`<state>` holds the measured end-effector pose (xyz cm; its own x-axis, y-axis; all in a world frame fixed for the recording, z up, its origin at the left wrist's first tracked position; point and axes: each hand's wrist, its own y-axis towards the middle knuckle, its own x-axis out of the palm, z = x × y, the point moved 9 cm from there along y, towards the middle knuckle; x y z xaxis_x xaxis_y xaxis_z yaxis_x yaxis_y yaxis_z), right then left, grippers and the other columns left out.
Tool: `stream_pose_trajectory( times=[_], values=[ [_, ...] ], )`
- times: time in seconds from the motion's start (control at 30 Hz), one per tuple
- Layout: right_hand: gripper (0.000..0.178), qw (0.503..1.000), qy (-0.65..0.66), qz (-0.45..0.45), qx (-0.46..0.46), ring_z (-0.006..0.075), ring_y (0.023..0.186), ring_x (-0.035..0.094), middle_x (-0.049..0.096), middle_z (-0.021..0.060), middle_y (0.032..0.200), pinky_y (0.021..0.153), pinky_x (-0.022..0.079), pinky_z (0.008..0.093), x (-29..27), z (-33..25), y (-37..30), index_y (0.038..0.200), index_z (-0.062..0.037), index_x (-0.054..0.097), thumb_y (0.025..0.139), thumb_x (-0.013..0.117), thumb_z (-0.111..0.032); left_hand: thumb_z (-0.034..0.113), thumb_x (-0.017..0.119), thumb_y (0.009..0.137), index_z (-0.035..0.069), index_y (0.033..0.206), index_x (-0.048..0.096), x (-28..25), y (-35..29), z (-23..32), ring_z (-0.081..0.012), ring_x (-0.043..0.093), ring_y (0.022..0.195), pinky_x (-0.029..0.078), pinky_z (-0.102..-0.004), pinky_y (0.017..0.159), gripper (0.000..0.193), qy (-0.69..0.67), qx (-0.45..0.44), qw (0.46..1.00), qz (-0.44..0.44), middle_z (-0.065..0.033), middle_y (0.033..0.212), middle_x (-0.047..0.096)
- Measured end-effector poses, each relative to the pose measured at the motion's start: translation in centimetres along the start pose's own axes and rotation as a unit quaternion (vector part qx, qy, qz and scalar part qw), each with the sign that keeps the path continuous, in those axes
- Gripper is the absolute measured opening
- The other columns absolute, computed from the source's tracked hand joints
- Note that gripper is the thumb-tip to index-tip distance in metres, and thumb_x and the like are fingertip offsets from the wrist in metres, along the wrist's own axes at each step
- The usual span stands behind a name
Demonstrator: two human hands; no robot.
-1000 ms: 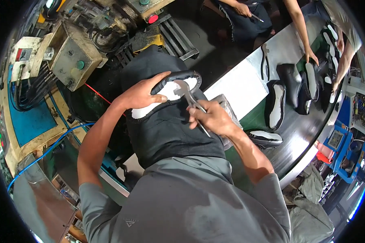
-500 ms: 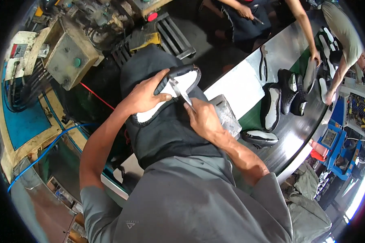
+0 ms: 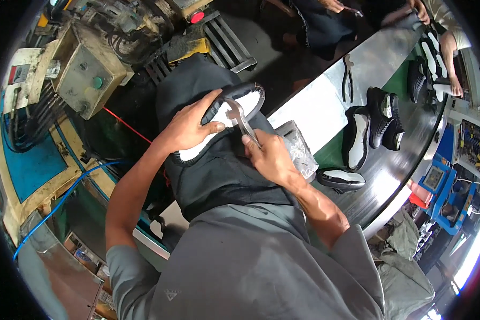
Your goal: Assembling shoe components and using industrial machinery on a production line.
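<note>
A black shoe upper [image 3: 202,152] lies sole side up across my lap, its white bottom surface facing me and its black edge folded round it. My left hand [image 3: 189,125] is clamped over the shoe's side, thumb on the white bottom and fingers round the black edge. Steel lasting pincers [image 3: 244,125] are gripped by their handles in my right hand [image 3: 272,157]. The pincers' head lies over the white bottom near the middle of the shoe; whether its jaws bite the edge, I cannot tell.
To the right runs a metal-edged bench [image 3: 405,165] with several black shoes [image 3: 357,137], a second pair of pincers [image 3: 348,80] and a white sheet [image 3: 314,109]. A worn grey block [image 3: 296,149] sits beside my right hand. Co-workers' hands [image 3: 450,69] are at the far end. Machinery [image 3: 88,74] stands left.
The pincers have turned in my right hand, while my left hand and the shoe stay put. At the bench, a co-worker's hand has drawn back, and a blurred dark item is now at its far end.
</note>
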<state>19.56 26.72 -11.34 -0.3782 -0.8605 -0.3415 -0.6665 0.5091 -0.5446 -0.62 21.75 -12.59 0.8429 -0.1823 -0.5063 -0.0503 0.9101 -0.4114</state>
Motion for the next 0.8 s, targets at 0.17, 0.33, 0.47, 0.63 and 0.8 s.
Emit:
stream_pose_trajectory(
  times=[0.17, 0.33, 0.47, 0.63, 0.8],
  values=[
    [0.012, 0.949, -0.261, 0.113, -0.139, 0.0475, 0.078, 0.075, 0.073, 0.0222, 0.091, 0.067, 0.060, 0.0577, -1.7, 0.1, -1.6, 0.101, -0.0022, 0.060, 0.104, 0.062, -0.014, 0.036, 0.075, 0.105, 0.006, 0.171, 0.033, 1.3, 0.3, -0.9, -0.0371, 0.050, 0.154, 0.041, -0.0450, 0.125, 0.084, -0.052, 0.051, 0.996, -0.043, -0.0258, 0.162, 0.053],
    [0.006, 0.932, -0.321, 0.099, -0.135, 0.0420, 0.077, 0.076, 0.071, 0.0198, 0.087, 0.066, 0.060, 0.0551, -1.7, 0.4, -1.8, 0.098, -0.0033, 0.061, 0.100, 0.062, -0.009, 0.037, 0.053, 0.118, -0.004, 0.146, 0.060, 3.1, 2.6, -1.9, -0.0214, 0.062, 0.129, 0.046, -0.0365, 0.114, 0.050, -0.286, -0.103, 0.947, -0.106, -0.0127, 0.137, 0.069],
    [0.017, 0.918, -0.265, 0.120, -0.270, 0.0400, 0.072, 0.072, 0.072, 0.0218, 0.086, 0.061, 0.056, 0.0481, -3.5, 0.2, -2.0, 0.112, 0.0050, 0.068, 0.102, 0.068, -0.009, 0.040, 0.053, 0.117, -0.006, 0.135, 0.064, 2.1, 3.0, -1.7, -0.0254, 0.067, 0.117, 0.050, -0.0392, 0.107, 0.051, -0.124, -0.062, 0.989, -0.050, -0.0174, 0.123, 0.073],
    [0.020, 0.970, -0.143, 0.138, -0.140, 0.0495, 0.073, 0.071, 0.068, 0.0284, 0.080, 0.062, 0.056, 0.0543, -1.8, 0.2, 0.2, 0.106, 0.0029, 0.064, 0.104, 0.073, -0.015, 0.045, 0.067, 0.109, -0.007, 0.147, 0.056, 1.6, 1.0, 0.6, -0.0364, 0.071, 0.120, 0.052, -0.0440, 0.105, 0.065, -0.083, -0.082, 0.988, -0.101, -0.0284, 0.129, 0.072],
    [0.025, 0.980, -0.014, 0.133, -0.146, 0.0484, 0.066, 0.072, 0.068, 0.0267, 0.069, 0.060, 0.057, 0.0544, -3.4, -5.5, -1.0, 0.100, 0.0051, 0.060, 0.107, 0.069, -0.018, 0.024, 0.091, 0.088, -0.003, 0.164, 0.042, 1.3, -1.1, -1.4, -0.0314, 0.057, 0.145, 0.044, -0.0393, 0.121, 0.095, -0.161, -0.032, 0.981, -0.102, -0.0263, 0.155, 0.059]
  ],
)
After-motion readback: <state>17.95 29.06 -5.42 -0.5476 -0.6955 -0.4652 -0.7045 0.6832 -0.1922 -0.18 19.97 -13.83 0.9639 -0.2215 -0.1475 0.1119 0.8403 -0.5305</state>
